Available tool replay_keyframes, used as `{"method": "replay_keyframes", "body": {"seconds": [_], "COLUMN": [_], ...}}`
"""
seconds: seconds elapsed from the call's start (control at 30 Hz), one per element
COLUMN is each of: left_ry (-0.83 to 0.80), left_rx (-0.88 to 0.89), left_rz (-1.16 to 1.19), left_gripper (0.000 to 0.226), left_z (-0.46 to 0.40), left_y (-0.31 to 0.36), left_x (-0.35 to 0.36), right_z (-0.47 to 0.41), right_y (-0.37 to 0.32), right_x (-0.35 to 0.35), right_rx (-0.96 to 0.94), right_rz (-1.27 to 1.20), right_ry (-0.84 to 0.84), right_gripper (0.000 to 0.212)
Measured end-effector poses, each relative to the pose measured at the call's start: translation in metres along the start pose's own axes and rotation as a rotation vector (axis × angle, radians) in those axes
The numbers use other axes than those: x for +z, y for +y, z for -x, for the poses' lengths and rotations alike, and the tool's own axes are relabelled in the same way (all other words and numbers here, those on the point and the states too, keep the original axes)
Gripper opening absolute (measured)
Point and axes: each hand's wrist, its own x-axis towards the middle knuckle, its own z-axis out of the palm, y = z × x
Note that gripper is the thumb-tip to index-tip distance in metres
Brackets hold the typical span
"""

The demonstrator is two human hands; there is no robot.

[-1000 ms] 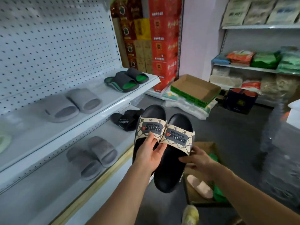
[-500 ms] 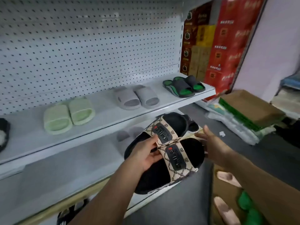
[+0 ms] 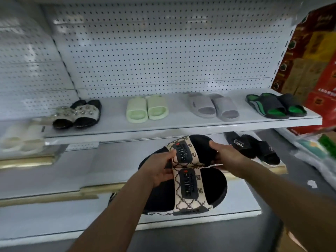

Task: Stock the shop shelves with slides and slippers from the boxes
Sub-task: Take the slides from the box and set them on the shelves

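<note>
We hold the pair of black slides out in front of the lower shelf, turned sideways and lying side by side, just left of the black "Super" slides that already sit there. Our left hand pinches the patterned beige straps where the two meet, thumb on top and fingers curled beneath. Our right hand grips the far slide at its sole edge near the same join, fingers curled round it, and a pale tag seems to stick out just below that hand. The pair looks tied together at the straps, though we cannot see the fastening itself. We judge these slides light, with thick foam-like soles that flex a little and woven straps that give under the fingers. The strap is therefore the surest hold, while the smooth sole edge could slip. Taking both straps at once keeps the pair from flapping apart. On the upper shelf stand the studded black slides, the pale green slides, the grey slides and the green-lined dark slides, each pair well apart from the next. Nothing here seems fragile, so we can set the pair down flat without much care.
</note>
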Motion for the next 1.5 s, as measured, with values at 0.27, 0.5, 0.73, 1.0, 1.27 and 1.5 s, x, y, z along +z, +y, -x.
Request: {"method": "replay_keyframes", "body": {"seconds": [0.27,0.5,0.73,1.0,1.27,1.5], "left_ry": [0.194,0.262,0.275,0.335,0.314,0.357], "left_rx": [0.051,0.051,0.036,0.25,0.31,0.259], "left_rz": [0.005,-0.078,-0.244,-0.551,-0.804,-0.738], "left_gripper": [0.019,0.02,0.019,0.02,0.03,0.042], "left_z": [0.04,0.08,0.119,0.145,0.108,0.08], "left_y": [0.016,0.04,0.074,0.131,0.192,0.226], "left_x": [-0.129,-0.279,-0.421,-0.53,-0.646,-0.727], "right_z": [-0.002,0.008,0.039,0.037,-0.003,-0.039], "right_y": [-0.033,-0.043,-0.053,-0.082,-0.119,-0.139], "right_x": [0.13,0.281,0.426,0.554,0.654,0.743], "right_rx": [0.006,-0.017,-0.019,-0.055,-0.115,-0.12], "right_rz": [0.123,0.193,0.233,0.121,0.023,-0.033], "right_ry": [-0.252,-0.421,-0.545,-0.489,-0.584,-0.59], "right_gripper": [0.033,0.034,0.033,0.041,0.023,0.023]}}
